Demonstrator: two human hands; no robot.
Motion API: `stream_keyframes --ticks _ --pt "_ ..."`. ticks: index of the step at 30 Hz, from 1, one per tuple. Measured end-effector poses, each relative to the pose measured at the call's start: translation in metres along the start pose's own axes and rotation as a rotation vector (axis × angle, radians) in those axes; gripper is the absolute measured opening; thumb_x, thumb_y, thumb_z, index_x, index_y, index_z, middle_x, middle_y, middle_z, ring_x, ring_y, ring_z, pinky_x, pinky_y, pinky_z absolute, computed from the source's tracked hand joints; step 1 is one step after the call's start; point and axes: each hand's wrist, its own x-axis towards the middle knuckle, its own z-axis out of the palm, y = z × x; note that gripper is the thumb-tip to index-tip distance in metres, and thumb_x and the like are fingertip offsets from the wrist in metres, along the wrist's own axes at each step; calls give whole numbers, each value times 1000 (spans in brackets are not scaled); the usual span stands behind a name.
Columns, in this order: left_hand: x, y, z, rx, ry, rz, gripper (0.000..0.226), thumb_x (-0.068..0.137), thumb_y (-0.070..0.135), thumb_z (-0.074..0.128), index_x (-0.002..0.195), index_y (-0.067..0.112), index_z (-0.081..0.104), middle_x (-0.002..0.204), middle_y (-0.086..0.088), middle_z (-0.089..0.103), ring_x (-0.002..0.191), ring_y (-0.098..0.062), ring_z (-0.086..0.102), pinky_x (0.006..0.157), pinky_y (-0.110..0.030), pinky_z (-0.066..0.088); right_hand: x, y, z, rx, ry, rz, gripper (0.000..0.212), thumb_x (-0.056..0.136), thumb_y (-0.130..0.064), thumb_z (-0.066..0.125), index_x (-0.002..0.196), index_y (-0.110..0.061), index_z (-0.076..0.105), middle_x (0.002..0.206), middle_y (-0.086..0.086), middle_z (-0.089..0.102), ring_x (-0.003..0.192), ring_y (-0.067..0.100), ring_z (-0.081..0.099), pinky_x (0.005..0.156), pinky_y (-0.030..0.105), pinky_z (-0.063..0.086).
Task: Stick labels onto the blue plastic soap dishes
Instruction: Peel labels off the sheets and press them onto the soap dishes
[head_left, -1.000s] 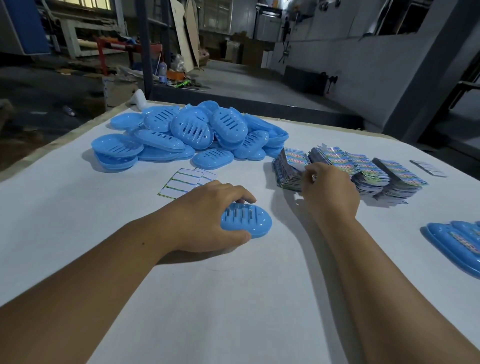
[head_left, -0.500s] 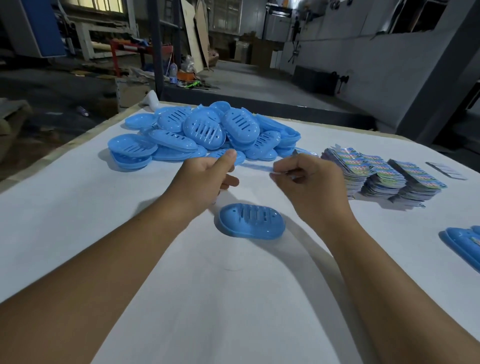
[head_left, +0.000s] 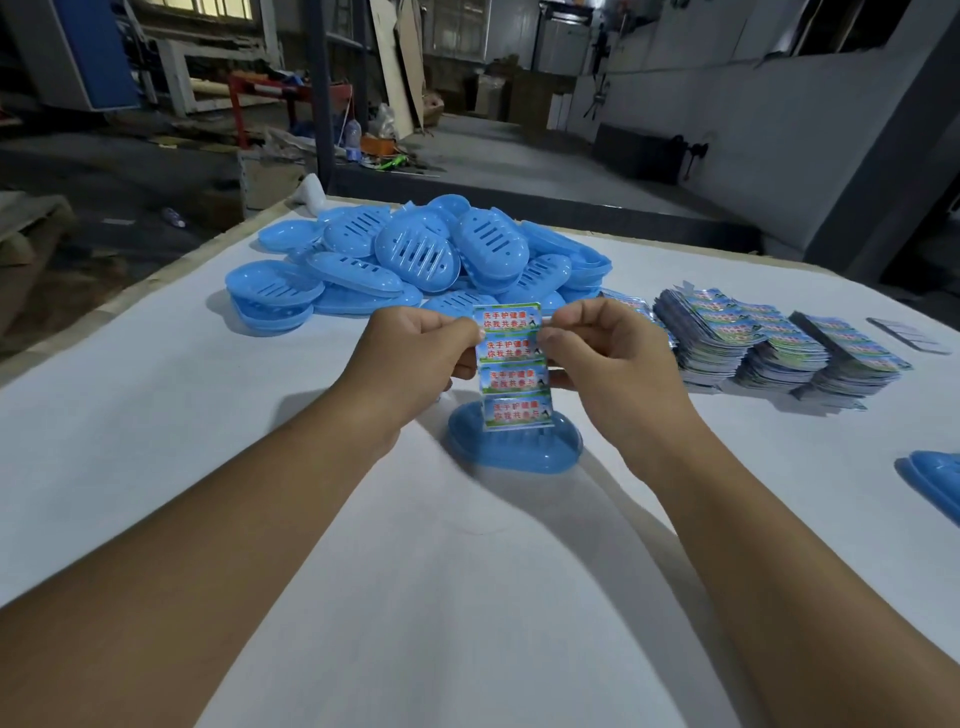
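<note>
A sheet of several colourful labels (head_left: 511, 369) hangs upright between my hands, above a single blue soap dish (head_left: 511, 449) lying on the white table. My left hand (head_left: 415, 358) pinches the sheet's left edge near the top. My right hand (head_left: 608, 353) pinches its right edge, thumb at the top label. The dish's upper part is hidden behind the sheet. A heap of blue soap dishes (head_left: 415, 265) lies beyond my hands.
Several stacks of label sheets (head_left: 769, 343) stand to the right, with a small grey sheet (head_left: 909, 335) past them. More blue dishes (head_left: 935, 483) lie at the right edge. The white table (head_left: 156, 415) ends at a wooden edge on the left.
My left hand let go of the single dish and rose. My right hand took a label sheet from the stacks. Both hands now hold the sheet over the dish.
</note>
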Motion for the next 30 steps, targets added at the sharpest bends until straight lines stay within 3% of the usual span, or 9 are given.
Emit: stream_keyframes --ticks 4,10,15,19,22,30 --pt "-4 4 2 13 -9 40 27 95 24 63 72 19 78 72 7 78 64 0 68 64 -23 50 0 0 -5 29 6 34 18 92 -3 73 88 -13 59 71 -1 74 73 13 74 60 23 56" --pt "-4 5 -1 -6 19 88 29 95 22 65 67 21 74 66 9 74 61 3 65 65 -24 47 1 -1 -5 -34 9 46 20 90 -4 75 82 -15 61 70 -2 75 74 13 74 64 29 61" --pt "-4 5 -1 -19 -33 120 27 97 21 65 71 21 75 68 9 75 64 3 66 62 -18 50 -1 -2 -5 -23 22 57 16 89 -4 76 83 -14 65 73 -1 76 71 11 74 58 22 56" --pt "-7 6 1 -20 -90 187 25 97 17 66 74 19 75 66 9 73 64 1 65 58 -9 48 -2 0 -5 -185 34 9 5 87 -20 80 84 -20 77 79 -6 77 66 4 66 59 18 50" --pt "-9 6 3 -13 -108 235 21 98 13 66 80 14 76 64 9 71 63 2 63 59 -7 46 -5 -1 -4 -250 23 -36 9 87 -30 80 82 -22 79 73 -10 73 59 1 56 56 15 45" --pt "-10 5 6 8 -120 280 17 97 16 67 84 15 77 66 10 73 67 1 66 62 -9 47 -12 -10 0 -163 -44 -33 12 93 -18 73 82 -15 80 77 8 78 65 11 68 59 21 54"
